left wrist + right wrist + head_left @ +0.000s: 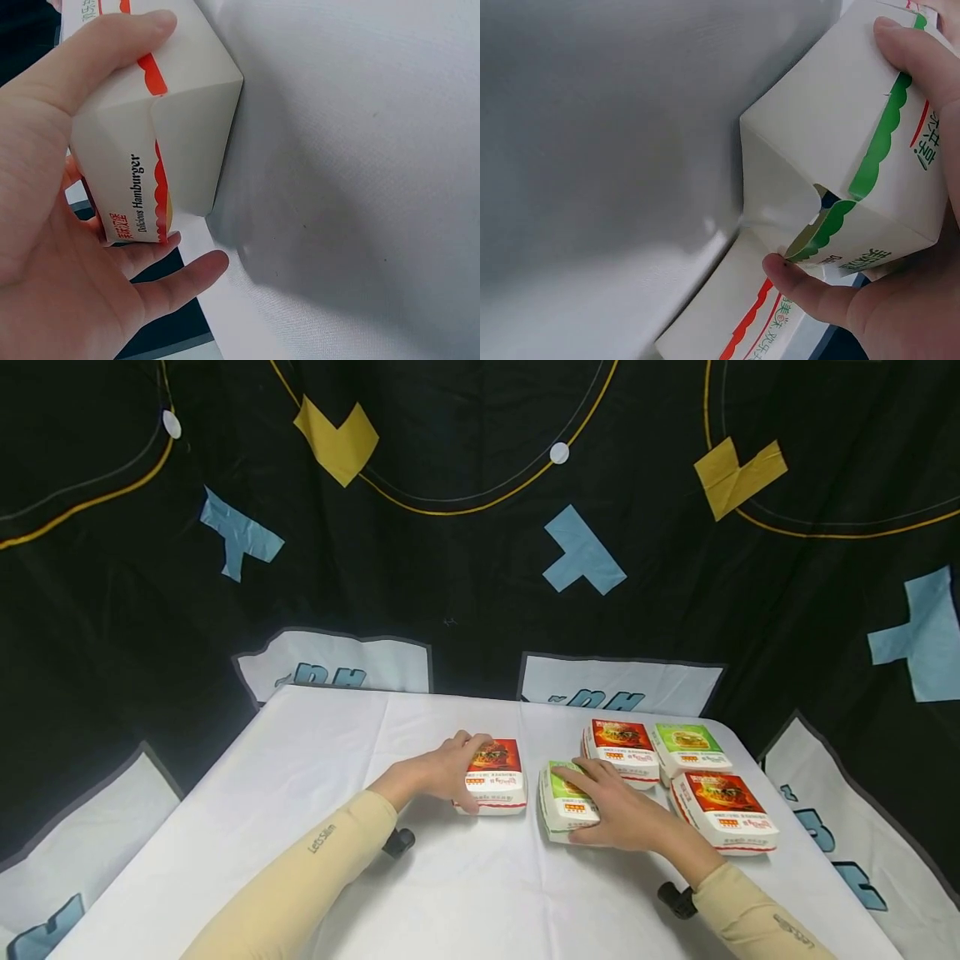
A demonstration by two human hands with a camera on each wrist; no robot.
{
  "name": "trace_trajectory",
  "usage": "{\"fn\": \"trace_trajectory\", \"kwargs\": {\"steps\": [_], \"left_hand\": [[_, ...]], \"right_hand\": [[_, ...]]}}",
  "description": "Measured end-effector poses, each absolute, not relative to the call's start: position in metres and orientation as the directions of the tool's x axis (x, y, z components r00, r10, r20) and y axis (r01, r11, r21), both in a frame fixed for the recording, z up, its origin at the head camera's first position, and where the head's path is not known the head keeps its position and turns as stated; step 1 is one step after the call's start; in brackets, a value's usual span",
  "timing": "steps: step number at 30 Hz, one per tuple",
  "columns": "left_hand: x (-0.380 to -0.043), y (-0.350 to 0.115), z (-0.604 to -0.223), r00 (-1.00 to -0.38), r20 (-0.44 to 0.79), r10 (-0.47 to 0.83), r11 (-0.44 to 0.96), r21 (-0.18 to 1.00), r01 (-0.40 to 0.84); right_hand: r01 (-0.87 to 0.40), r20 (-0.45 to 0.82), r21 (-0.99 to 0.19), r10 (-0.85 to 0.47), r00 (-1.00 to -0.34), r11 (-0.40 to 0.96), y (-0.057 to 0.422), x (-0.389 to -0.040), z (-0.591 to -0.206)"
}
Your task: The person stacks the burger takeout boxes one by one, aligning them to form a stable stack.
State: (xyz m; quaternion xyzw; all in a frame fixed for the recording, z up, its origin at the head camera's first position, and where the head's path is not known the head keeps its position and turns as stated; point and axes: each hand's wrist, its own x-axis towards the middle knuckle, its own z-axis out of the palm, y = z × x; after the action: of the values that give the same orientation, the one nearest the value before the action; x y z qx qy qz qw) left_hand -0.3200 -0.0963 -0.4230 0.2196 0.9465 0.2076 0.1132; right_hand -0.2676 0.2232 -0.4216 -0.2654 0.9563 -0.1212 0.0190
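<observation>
My left hand [441, 770] grips a red-topped hamburger box [498, 779] at the middle of the white table. In the left wrist view the thumb lies across the front of that box [180, 135], with fingers behind and beside it. To its right, my right hand [628, 812] holds a green-topped hamburger box [561, 810], which sits at a slight angle. The right wrist view shows the thumb on the front of this green-trimmed box [817, 112] and a fingertip at its lower corner, where the flap gapes slightly. The palms hide part of both boxes.
Right of my right hand stand two more red-topped boxes [621, 745] and a green-topped box [688, 742], grouped close together. The white table [315, 760] reaches back to a black curtain [480, 602] with taped shapes. Small black wrist cameras hang under both wrists.
</observation>
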Motion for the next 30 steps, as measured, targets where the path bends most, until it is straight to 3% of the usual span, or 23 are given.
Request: {"fn": "trace_trajectory", "kwargs": {"steps": [30], "left_hand": [[-0.319, -0.096, -0.423, -0.879, -0.119, 0.461, 0.818, 0.440, 0.369]], "right_hand": [[-0.551, 0.092, -0.255, -0.547, -0.832, 0.795, 0.210, -0.265, -0.398]]}}
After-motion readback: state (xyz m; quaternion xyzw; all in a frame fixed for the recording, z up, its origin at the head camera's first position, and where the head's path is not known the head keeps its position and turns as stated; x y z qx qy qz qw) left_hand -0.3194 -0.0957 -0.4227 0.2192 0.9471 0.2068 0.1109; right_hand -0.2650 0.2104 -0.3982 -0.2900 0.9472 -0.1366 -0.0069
